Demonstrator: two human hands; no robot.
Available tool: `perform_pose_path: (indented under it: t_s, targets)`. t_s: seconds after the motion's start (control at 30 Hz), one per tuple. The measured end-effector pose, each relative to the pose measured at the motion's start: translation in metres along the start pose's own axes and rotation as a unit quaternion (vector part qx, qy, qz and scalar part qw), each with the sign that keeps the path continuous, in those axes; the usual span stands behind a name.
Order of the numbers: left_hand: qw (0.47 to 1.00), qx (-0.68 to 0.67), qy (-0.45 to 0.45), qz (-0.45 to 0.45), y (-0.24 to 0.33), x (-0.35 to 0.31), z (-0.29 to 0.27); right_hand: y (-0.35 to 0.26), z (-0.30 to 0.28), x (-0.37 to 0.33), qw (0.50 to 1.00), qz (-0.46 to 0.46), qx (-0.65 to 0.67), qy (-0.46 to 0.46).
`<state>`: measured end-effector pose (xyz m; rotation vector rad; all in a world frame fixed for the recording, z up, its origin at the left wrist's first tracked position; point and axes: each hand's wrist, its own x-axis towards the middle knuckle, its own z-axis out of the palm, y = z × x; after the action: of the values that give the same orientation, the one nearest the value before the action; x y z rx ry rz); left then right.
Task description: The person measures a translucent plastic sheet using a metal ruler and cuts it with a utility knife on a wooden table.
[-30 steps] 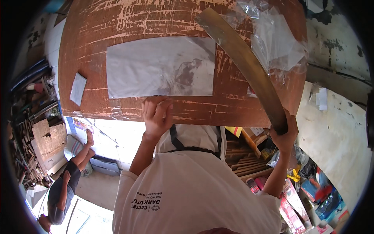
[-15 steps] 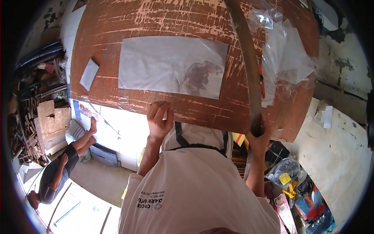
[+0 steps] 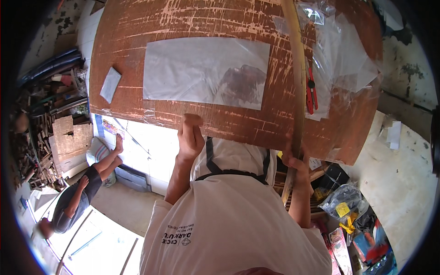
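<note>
My right hand [image 3: 297,159] is wrapped round the near end of a long, narrow wooden strip [image 3: 299,78]. The strip runs away from me across the scratched brown tabletop [image 3: 183,25], its tail sticking out below my hand. At the table's near edge is my left hand [image 3: 189,140], its fingers curled in and nothing visible in them. Beyond it a clear plastic sheet [image 3: 183,73] lies flat, with a dark, uneven patch showing at its right side. A red tool with a black round part [image 3: 311,90] rests just right of the strip.
Crumpled clear plastic [image 3: 341,59] covers the table's right side. A small, pale flat block [image 3: 110,85] lies on the left. Below the right edge are bagged odds and ends [image 3: 343,201]. Wood scraps [image 3: 39,142] are piled at the left, where another person [image 3: 75,201] sits.
The wooden strip has shifted slightly right and turned, showing a lighter face and uncovering more of the red tool. My left hand's fingers have curled in. The view has shifted a little.
</note>
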<state>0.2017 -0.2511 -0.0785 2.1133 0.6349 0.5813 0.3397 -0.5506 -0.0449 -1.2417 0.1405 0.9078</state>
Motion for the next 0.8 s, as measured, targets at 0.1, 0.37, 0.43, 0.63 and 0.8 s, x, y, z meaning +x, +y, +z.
perform_pose_path:
  t_s: [0.1,0.37,0.43,0.63,0.8]
  targets:
    - [0.985,0.051,0.115,0.115,0.004,0.006,0.002,0.01,-0.009,0.004,0.999,-0.003,-0.044,-0.01]
    - [0.995,-0.008,0.038,0.092,0.001,-0.003,-0.02,0.013,0.003,-0.002,0.996,0.005,-0.08,0.024]
    - [0.994,-0.013,0.023,0.106,-0.005,-0.002,-0.025,0.019,0.012,-0.008,0.996,-0.001,-0.081,0.044]
    - [0.995,-0.073,-0.021,0.059,-0.025,0.024,-0.03,0.065,0.054,-0.031,0.986,-0.084,-0.088,0.111]
    - [0.958,-0.109,-0.136,0.229,-0.045,0.08,-0.053,0.117,0.109,-0.047,0.959,-0.102,-0.153,0.214]
